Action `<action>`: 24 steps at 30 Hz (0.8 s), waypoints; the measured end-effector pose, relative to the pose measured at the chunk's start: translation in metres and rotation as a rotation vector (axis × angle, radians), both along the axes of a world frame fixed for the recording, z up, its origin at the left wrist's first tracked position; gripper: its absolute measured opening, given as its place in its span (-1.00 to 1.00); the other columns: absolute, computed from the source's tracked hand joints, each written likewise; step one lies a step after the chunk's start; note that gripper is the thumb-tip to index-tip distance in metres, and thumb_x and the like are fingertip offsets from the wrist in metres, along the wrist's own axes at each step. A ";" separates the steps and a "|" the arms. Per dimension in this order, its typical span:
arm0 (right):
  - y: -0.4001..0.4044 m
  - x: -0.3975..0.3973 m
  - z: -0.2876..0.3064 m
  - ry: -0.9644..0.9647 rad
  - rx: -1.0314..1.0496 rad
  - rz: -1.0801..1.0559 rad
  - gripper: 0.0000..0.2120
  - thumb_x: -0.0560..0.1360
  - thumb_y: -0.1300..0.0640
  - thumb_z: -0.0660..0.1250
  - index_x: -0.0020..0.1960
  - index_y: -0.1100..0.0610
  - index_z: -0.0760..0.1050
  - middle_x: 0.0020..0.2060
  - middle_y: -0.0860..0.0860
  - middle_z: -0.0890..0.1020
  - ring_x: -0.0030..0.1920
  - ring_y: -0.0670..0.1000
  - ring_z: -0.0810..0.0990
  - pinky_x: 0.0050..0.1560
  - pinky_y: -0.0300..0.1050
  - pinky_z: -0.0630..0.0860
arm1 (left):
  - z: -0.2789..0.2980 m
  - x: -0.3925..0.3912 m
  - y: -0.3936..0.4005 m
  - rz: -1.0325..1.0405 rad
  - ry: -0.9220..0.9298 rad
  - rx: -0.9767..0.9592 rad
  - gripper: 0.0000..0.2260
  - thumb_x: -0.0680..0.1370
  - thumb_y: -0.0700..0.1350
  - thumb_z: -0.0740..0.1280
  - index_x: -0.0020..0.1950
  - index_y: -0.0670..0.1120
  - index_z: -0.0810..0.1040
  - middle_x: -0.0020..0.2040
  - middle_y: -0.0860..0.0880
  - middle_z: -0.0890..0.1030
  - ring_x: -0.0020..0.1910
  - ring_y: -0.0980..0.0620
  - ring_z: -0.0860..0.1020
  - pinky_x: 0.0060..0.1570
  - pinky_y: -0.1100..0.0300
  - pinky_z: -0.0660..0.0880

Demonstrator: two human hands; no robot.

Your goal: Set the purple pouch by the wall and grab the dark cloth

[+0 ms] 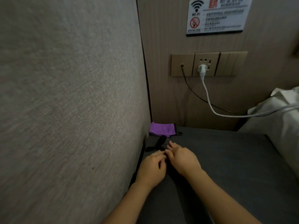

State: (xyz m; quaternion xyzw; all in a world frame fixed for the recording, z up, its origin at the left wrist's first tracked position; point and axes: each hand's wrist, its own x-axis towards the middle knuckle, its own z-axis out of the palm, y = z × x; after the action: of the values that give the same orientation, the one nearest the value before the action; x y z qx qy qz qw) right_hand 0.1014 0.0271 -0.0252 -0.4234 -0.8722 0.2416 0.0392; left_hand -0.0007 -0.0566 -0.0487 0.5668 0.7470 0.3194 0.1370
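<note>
— Pinching, both of them: the left hand (152, 167) and the right hand (181, 157) meet fingertip to fingertip on a black cloth item (157, 145). Its shape is too dark to make out.

— Where does it lie?

— On the dark grey mattress (226, 159), near the far left corner, against the fabric wall panel (64, 94), probably so the surface keeps it flat.

— Anything beyond it?

— A folded purple cloth (161, 128) sits right in that corner. Above, a white plug (202, 68) sits in the wall socket (206, 63), its cable running to the white bedding (281, 113).
</note>
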 end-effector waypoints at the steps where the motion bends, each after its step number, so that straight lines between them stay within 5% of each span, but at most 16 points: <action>1: 0.000 0.009 0.000 -0.021 0.029 0.017 -0.57 0.62 -0.02 0.05 0.46 0.05 0.25 0.50 -0.09 0.19 0.49 -0.10 0.17 0.44 -0.20 0.13 | -0.002 -0.004 -0.003 0.034 0.025 0.007 -0.68 0.52 -0.18 0.16 0.23 -0.12 0.53 0.34 -0.04 0.49 0.37 0.07 0.39 0.36 0.30 0.24; 5: 0.017 0.050 0.009 -0.253 0.077 0.114 -0.49 0.58 0.17 0.14 0.49 -0.04 0.15 0.52 -0.10 0.11 0.49 -0.06 0.19 0.47 -0.13 0.18 | -0.012 -0.011 -0.011 -0.027 0.211 -0.147 -0.56 0.56 -0.10 0.10 0.46 -0.05 0.21 0.52 -0.02 0.16 0.52 0.05 0.08 0.46 0.25 -0.04; 8: 0.030 0.067 0.025 -0.421 0.106 0.051 -0.44 0.55 0.29 0.14 0.49 -0.04 0.15 0.52 -0.06 0.12 0.47 0.01 0.22 0.44 -0.11 0.22 | -0.016 -0.009 -0.009 -0.044 0.279 -0.177 -0.49 0.51 -0.04 0.01 0.48 -0.01 0.15 0.53 -0.04 0.12 0.53 0.02 0.04 0.47 0.22 -0.08; 11: 0.020 0.058 0.028 -0.319 0.159 -0.045 -0.46 0.55 0.25 0.15 0.49 0.03 0.16 0.51 0.00 0.18 0.46 0.03 0.24 0.43 -0.09 0.22 | -0.019 -0.010 -0.009 -0.021 0.312 -0.160 -0.46 0.51 -0.03 0.00 0.50 -0.08 0.04 0.54 0.00 0.10 0.53 0.07 0.01 0.46 0.27 -0.12; 16: -0.009 0.054 -0.012 -0.066 0.152 -0.073 -0.47 0.59 0.10 0.08 0.52 0.12 0.05 0.53 -0.02 0.09 0.52 -0.06 0.05 0.48 -0.24 -0.03 | -0.018 -0.006 -0.010 -0.036 0.329 -0.127 -0.39 0.44 0.02 -0.16 0.46 -0.12 0.20 0.51 -0.03 0.20 0.52 0.02 0.09 0.41 0.24 -0.16; 22: 0.043 0.060 -0.011 -0.116 0.133 -0.304 -0.49 0.61 0.07 0.02 0.52 0.16 0.04 0.53 0.04 0.08 0.53 0.02 0.05 0.52 -0.09 0.03 | -0.019 -0.009 -0.010 0.019 0.373 -0.152 -0.51 0.37 -0.01 0.05 0.20 -0.09 0.56 0.23 0.01 0.59 0.23 0.05 0.54 0.26 0.12 0.37; 24: 0.060 0.045 -0.010 -0.164 0.117 -0.296 -0.48 0.60 0.09 0.01 0.52 0.19 0.01 0.54 0.06 0.06 0.53 0.06 0.03 0.52 -0.03 0.04 | -0.017 -0.007 -0.011 -0.002 0.319 -0.172 -0.46 0.39 0.00 0.00 0.28 -0.11 0.49 0.31 -0.01 0.52 0.32 0.03 0.47 0.35 0.08 0.22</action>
State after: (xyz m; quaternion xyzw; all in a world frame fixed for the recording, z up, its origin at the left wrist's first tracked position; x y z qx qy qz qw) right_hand 0.1461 0.0871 -0.0352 -0.5625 -0.8132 0.1466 0.0278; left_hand -0.0075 -0.0678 -0.0657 0.5973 0.7832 0.1603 0.0649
